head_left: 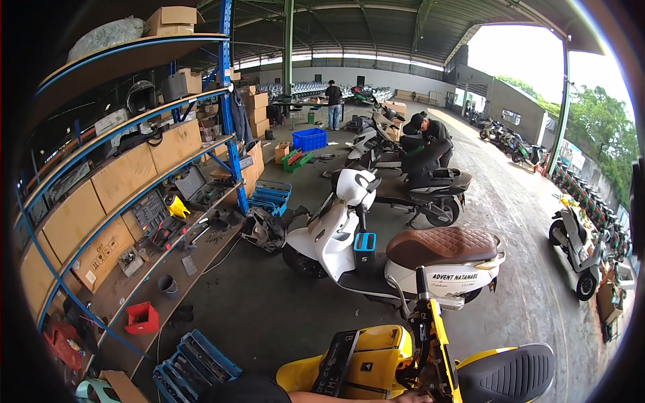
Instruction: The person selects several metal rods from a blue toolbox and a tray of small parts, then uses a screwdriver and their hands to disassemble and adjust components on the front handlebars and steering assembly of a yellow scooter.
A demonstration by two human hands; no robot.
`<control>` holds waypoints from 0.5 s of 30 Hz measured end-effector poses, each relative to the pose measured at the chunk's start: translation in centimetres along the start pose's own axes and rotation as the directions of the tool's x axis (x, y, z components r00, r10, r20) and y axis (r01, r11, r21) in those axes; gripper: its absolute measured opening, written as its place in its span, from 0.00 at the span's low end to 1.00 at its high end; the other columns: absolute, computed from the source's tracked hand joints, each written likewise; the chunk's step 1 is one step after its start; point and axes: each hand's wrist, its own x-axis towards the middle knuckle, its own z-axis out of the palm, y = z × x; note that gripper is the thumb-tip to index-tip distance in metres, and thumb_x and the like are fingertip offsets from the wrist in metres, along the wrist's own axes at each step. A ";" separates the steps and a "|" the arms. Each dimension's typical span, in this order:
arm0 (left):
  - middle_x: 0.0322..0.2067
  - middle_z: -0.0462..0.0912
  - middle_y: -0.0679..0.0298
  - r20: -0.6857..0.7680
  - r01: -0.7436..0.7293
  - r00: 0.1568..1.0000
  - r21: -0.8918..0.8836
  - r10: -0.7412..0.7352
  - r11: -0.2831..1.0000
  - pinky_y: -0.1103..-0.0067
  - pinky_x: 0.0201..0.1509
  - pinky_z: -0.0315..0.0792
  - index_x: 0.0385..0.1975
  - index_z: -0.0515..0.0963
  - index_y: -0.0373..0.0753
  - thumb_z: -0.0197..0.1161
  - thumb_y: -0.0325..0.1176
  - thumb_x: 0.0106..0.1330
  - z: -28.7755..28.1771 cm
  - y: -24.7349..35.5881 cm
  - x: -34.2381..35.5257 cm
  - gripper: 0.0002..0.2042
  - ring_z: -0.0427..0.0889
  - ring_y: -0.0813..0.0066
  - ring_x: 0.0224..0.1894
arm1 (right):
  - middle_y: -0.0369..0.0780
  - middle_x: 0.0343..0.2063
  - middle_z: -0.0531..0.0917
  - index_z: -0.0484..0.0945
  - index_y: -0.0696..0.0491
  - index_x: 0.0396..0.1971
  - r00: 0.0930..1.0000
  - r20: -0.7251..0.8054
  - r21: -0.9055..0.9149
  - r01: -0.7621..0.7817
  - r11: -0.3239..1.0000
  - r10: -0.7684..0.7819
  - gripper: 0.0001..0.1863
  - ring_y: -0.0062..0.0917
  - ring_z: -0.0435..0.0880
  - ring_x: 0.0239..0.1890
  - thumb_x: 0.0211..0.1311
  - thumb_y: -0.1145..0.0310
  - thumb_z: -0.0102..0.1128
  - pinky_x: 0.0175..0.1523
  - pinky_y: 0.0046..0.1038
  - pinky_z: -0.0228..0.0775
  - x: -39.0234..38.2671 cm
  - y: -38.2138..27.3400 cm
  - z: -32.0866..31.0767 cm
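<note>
A dark sleeve (245, 391) is seen at the lower edge. The yellow scooter (379, 349) is positioned in front, the left hand (412, 397) placed near its handlebar (440, 349); what the grip encloses cannot be told. To its left a blue toolbox (195, 366) is seen; beyond, a white scooter (402, 272) is parked.

A near-black sleeve (247, 389) clothes a worker's arm at the lower left of a yellow scooter (376, 344). The fabric looks plain and matte, its outline smoothly rounded, and it ends beside the scooter's yellow front end. Past that edge, the left forearm (329, 398) is bare, showing as a slim strip along the scooter's lower side. The left hand (412, 397), near the scooter's middle, is also bare, small and partly cropped, its finer details unclear.
</note>
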 end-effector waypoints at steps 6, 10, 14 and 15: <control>0.26 0.76 0.65 -0.108 0.004 0.994 -0.144 -0.020 0.990 0.80 0.24 0.65 0.39 0.75 0.39 0.56 0.34 0.71 -3.1 -0.1 -4.5 0.06 0.70 0.79 0.23 | 0.30 0.16 0.69 0.78 0.58 0.48 0.982 0.005 -0.251 0.183 0.950 -0.188 0.16 0.13 0.61 0.17 0.70 0.62 0.57 0.21 0.19 0.51 2.8 -1.3 -8.6; 0.24 0.75 0.65 -0.208 -0.016 0.977 -0.239 -0.036 0.971 0.80 0.21 0.63 0.35 0.77 0.39 0.58 0.35 0.71 -5.9 -0.2 -9.5 0.07 0.69 0.79 0.20 | 0.33 0.17 0.70 0.77 0.59 0.50 0.971 -0.107 -0.405 0.155 0.901 -0.215 0.21 0.19 0.67 0.19 0.65 0.60 0.61 0.25 0.26 0.58 5.8 -0.8 -14.4; 0.23 0.75 0.63 -0.444 -0.008 0.889 -0.256 -0.110 0.967 0.80 0.20 0.62 0.32 0.77 0.39 0.57 0.34 0.72 -6.9 1.7 -12.1 0.08 0.68 0.79 0.19 | 0.35 0.18 0.72 0.78 0.58 0.49 0.943 -0.133 -0.750 0.106 0.653 -0.305 0.19 0.23 0.69 0.20 0.64 0.62 0.61 0.26 0.27 0.61 10.7 6.8 -20.2; 0.23 0.75 0.63 -0.477 -0.046 0.874 -0.276 -0.096 0.960 0.80 0.19 0.62 0.33 0.76 0.39 0.54 0.34 0.72 -7.1 1.9 -12.4 0.08 0.67 0.79 0.18 | 0.35 0.19 0.73 0.78 0.58 0.49 0.937 -0.098 -0.837 0.105 0.537 -0.336 0.18 0.23 0.70 0.20 0.64 0.62 0.61 0.26 0.28 0.61 11.4 8.7 -20.5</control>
